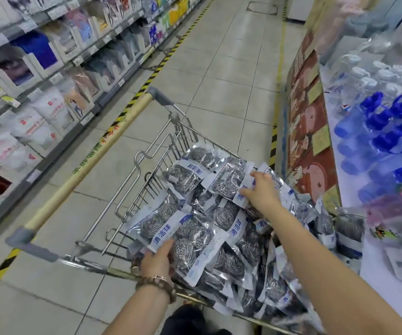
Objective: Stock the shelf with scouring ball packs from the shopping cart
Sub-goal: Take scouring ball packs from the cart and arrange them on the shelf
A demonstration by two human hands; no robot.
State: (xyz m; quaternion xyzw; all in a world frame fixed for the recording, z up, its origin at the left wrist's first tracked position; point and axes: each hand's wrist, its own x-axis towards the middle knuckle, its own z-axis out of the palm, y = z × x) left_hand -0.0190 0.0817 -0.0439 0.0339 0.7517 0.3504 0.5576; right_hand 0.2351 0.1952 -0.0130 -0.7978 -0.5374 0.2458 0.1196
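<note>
Left hand (157, 258), beaded bracelet (157, 285) at the wrist, is clamped on the white header card of a near pack (154, 221) by the cart's near rim, probably because the card is the stiffest place to grip. The shopping cart (98, 267) is heaped with scouring ball packs (229, 238), headers reading 清洁球 in blue, finer print illegible. Right hand (260, 189) pinches the header of a far pack (229, 180) on the side nearest the shelf (383, 293) — a few shelved packs (349, 229) already lie there, below blue-capped bottles (388, 122).
</note>
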